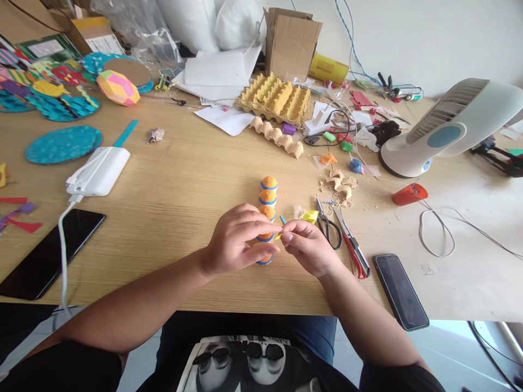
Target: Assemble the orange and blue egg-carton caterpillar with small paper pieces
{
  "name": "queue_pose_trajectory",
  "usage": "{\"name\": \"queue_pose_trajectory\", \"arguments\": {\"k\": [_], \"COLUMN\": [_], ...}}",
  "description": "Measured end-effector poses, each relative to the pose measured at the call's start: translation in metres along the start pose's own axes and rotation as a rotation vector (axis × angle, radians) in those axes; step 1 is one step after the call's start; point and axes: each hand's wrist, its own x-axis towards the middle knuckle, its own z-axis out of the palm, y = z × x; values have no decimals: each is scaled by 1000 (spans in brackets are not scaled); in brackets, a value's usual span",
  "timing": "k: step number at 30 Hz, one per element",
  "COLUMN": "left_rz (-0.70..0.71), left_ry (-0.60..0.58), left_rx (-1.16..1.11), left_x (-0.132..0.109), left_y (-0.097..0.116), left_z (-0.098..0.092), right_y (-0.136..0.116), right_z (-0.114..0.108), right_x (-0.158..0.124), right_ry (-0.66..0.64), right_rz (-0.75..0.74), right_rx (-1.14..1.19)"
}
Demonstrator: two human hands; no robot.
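Okay, so the right hand is pinching a tiny yellow piece, while the left hand curls loosely, thumb apart from fingers; can't tell if it's touching that piece. Just under the left fingers runs a knobbly row of orange domes with blue rims, partly hidden. Well beyond the right hand, lettering on the yellow box is too small to read. Black-handled scissors lie beside it.
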Motion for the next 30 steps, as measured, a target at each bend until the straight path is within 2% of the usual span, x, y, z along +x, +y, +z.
{"name": "queue_pose_trajectory", "arguments": {"k": [6,18,30], "left_rz": [-68,46,41], "left_ry": [-64,-31,-3], "left_rx": [-108,134,114], "left_x": [6,-1,-2], "left_y": [-1,-1,0], "left_z": [-1,0,2], "right_y": [-2,-2,0], "right_z": [-2,2,2], "right_x": [0,0,0], "right_ry": [-14,-26,-31], "right_rz": [1,72,47], "right_rx": [13,77,65]}}
